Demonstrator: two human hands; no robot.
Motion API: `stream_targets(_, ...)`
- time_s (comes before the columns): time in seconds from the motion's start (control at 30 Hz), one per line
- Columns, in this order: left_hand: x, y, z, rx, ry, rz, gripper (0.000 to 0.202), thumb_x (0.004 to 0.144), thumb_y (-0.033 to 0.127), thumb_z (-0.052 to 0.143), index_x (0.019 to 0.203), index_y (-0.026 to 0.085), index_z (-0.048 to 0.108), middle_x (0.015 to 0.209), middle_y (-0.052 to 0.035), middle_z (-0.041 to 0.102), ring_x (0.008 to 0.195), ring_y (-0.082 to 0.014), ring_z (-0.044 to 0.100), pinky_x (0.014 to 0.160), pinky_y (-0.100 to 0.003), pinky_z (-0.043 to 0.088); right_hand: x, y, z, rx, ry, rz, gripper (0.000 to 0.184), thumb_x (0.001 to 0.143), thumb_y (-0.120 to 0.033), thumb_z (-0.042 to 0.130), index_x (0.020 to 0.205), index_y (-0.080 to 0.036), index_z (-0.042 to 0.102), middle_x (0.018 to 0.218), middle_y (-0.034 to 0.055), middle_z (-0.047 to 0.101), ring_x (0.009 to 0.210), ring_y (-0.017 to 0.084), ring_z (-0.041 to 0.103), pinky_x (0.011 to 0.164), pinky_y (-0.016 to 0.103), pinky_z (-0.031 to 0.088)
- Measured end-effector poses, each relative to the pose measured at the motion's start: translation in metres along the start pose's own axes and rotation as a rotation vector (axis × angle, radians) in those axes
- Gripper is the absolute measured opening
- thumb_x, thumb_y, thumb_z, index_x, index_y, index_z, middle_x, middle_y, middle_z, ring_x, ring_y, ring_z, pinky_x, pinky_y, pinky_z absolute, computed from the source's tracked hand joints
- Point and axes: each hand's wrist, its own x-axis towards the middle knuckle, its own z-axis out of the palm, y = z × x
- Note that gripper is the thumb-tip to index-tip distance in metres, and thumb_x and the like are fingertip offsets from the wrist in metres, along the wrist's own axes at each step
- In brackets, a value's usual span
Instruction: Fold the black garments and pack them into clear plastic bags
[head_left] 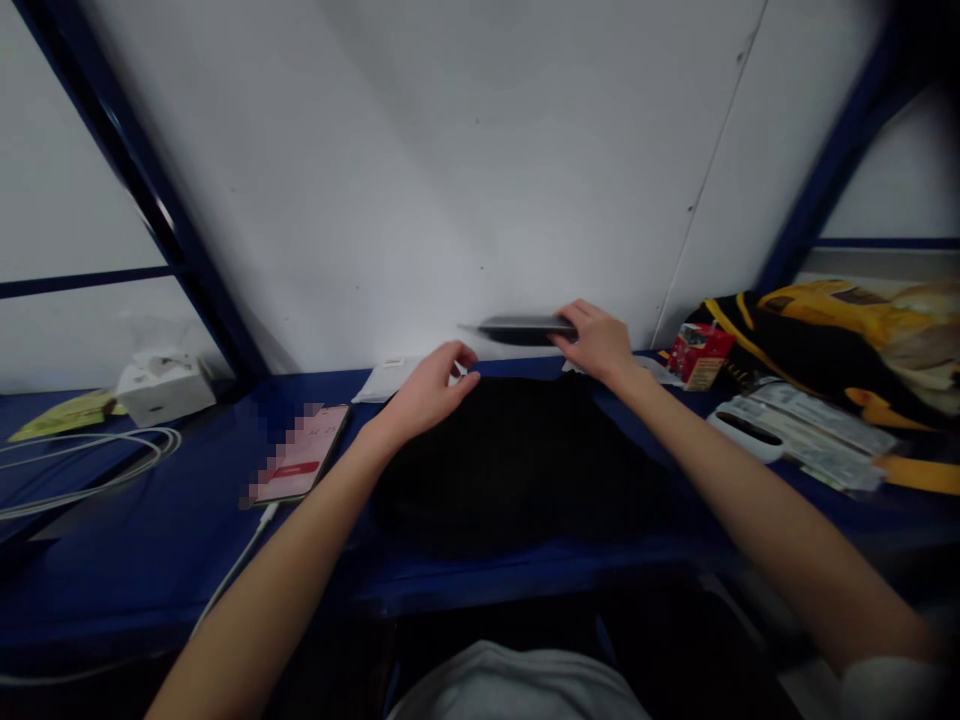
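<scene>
A black cloth (pixel 517 465) lies bunched on the blue surface (pixel 150 540) in front of me. My left hand (pixel 431 390) rests on its far left edge, fingers curled and pinching the fabric. My right hand (pixel 596 340) is past the cloth's far edge, closed on a thin dark flat object (pixel 521 326) held level just above the surface, near the white wall. The flat object is blurred.
A phone (pixel 304 455) with a white cable (pixel 232 565) lies left of the cloth. Further left are a white box (pixel 165 385), coiled white cables (pixel 90 465) and yellow paper (pixel 64 412). At right are a red packet (pixel 701 352), packaged items (pixel 806 430) and a yellow-black bag (pixel 847 335).
</scene>
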Motion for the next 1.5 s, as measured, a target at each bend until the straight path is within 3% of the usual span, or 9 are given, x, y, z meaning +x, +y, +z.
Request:
stream_targets(0.1,0.002,-0.005,0.001,0.217,0.26,0.069,0.032,0.079,0.028,0.05,0.109,0.02,0.043,0.111,-0.0085,0.046,0.1,-0.0211,0.045,0.083,-0.036,0.04,-0.006,-0.028,-0.002,0.09,-0.073,-0.184,0.021,0.077,-0.031,0.051,0.096,-0.022,0.054,0.098,0.0042,0.059,0.09,0.021,0.053,0.063,0.029,0.037)
stream_targets(0.3,0.002,-0.024,0.004,0.373,0.02,0.102,0.013,0.082,0.029,0.047,0.089,0.019,0.05,0.093,-0.0046,0.053,0.089,-0.0194,0.048,0.076,-0.033,0.04,-0.013,-0.045,0.004,0.221,-0.22,-0.318,0.02,0.078,-0.03,0.053,0.096,-0.022,0.053,0.098,0.0052,0.059,0.087,0.02,0.054,0.064,0.03,0.039)
stream_targets(0.43,0.002,-0.023,0.006,0.334,-0.088,0.116,0.02,0.081,0.035,0.048,0.092,0.02,0.05,0.095,-0.0045,0.053,0.08,-0.0166,0.05,0.069,-0.029,0.04,-0.013,-0.045,0.002,0.333,-0.23,-0.303,0.02,0.079,-0.03,0.052,0.098,-0.023,0.053,0.099,0.0049,0.058,0.087,0.02,0.054,0.066,0.03,0.04)
stream_targets(0.57,0.002,-0.018,0.005,0.423,-0.016,0.106,0.013,0.085,0.029,0.041,0.086,0.02,0.05,0.089,-0.0037,0.054,0.079,-0.0155,0.05,0.061,-0.025,0.037,-0.01,-0.045,-0.003,0.465,-0.188,-0.235,0.019,0.078,-0.027,0.052,0.097,-0.023,0.052,0.1,0.0041,0.057,0.08,0.017,0.055,0.067,0.03,0.041)
stream_targets(0.8,0.003,-0.022,0.009,0.483,0.121,0.076,0.011,0.085,0.026,0.041,0.09,0.019,0.048,0.091,-0.0045,0.053,0.085,-0.017,0.049,0.057,-0.024,0.036,-0.006,-0.04,-0.001,0.615,-0.125,-0.044,0.005,0.076,-0.024,0.054,0.076,-0.019,0.052,0.073,0.001,0.056,0.06,0.012,0.049,0.059,0.027,0.039)
stream_targets(0.93,0.004,-0.023,0.016,0.486,0.186,0.105,0.022,0.082,0.026,0.048,0.102,0.018,0.045,0.1,-0.0072,0.05,0.093,-0.0202,0.046,0.064,-0.027,0.038,-0.006,-0.05,-0.005,0.719,-0.128,-0.073,0.004,0.075,-0.022,0.054,0.078,-0.02,0.053,0.076,0.0008,0.056,0.065,0.012,0.05,0.062,0.027,0.04)
stream_targets(1.07,0.006,-0.024,0.016,0.497,0.167,0.094,0.009,0.084,0.023,0.043,0.089,0.019,0.049,0.088,-0.0048,0.053,0.086,-0.0187,0.047,0.061,-0.026,0.037,-0.007,-0.06,-0.01,0.799,-0.158,-0.069,0.003,0.074,-0.021,0.054,0.077,-0.02,0.054,0.075,0.0006,0.056,0.064,0.011,0.05,0.061,0.027,0.041)
stream_targets(1.27,0.006,-0.025,0.014,0.495,0.183,0.103,0.011,0.085,0.022,0.04,0.082,0.02,0.05,0.082,-0.0033,0.054,0.083,-0.0168,0.047,0.056,-0.024,0.033,-0.007,-0.056,-0.01,0.79,-0.108,-0.013,0.008,0.072,-0.026,0.057,0.07,-0.019,0.053,0.07,0.0003,0.057,0.062,0.012,0.051,0.061,0.028,0.041)
stream_targets(1.5,0.005,-0.013,0.015,0.341,0.286,0.193,0.012,0.084,0.029,0.045,0.083,0.018,0.051,0.084,-0.0035,0.055,0.083,-0.0161,0.046,0.07,-0.028,0.038,-0.008,-0.061,-0.018,0.839,-0.212,-0.135,0.007,0.075,-0.025,0.054,0.072,-0.02,0.058,0.07,-0.0007,0.057,0.062,0.011,0.05,0.059,0.026,0.039)
